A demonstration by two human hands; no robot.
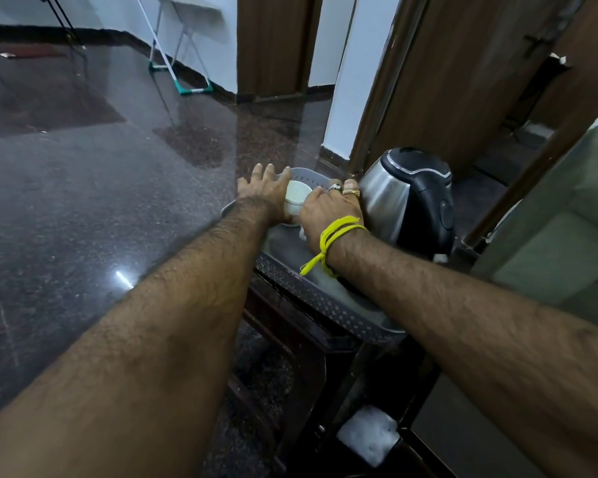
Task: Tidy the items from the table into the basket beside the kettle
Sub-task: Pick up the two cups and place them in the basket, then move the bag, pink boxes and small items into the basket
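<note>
**Both hands on a white cup inside the grey basket**

The floor [83, 167] is dark polished granite, glossy enough to mirror the white walls and the legs of a folding stand [183, 46] at 11 o'clock. Brown wooden doors [456, 81] fill the 1 o'clock side. A small dark worktop [283, 315] stands at centre, carrying a grey perforated basket [328, 305] with a steel and black kettle [408, 198] just beside it at 3 o'clock. A green cushioned seat [567, 229] lies further toward 3 o'clock.

Inside the basket, at its far end, a white cup [296, 201] is tilted, its mouth facing up and toward 1 o'clock, so its long axis leans that way. Something white shows under it; what it is cannot be told.

The left hand [266, 194] lies against the cup's 9 o'clock side, fingers [266, 174] spread and reaching over the basket rim. The right hand [328, 212], with a yellow thread [335, 239] at the wrist and rings on two fingers, curls around the cup's 3 o'clock side, its fingers closed on the cup.
</note>
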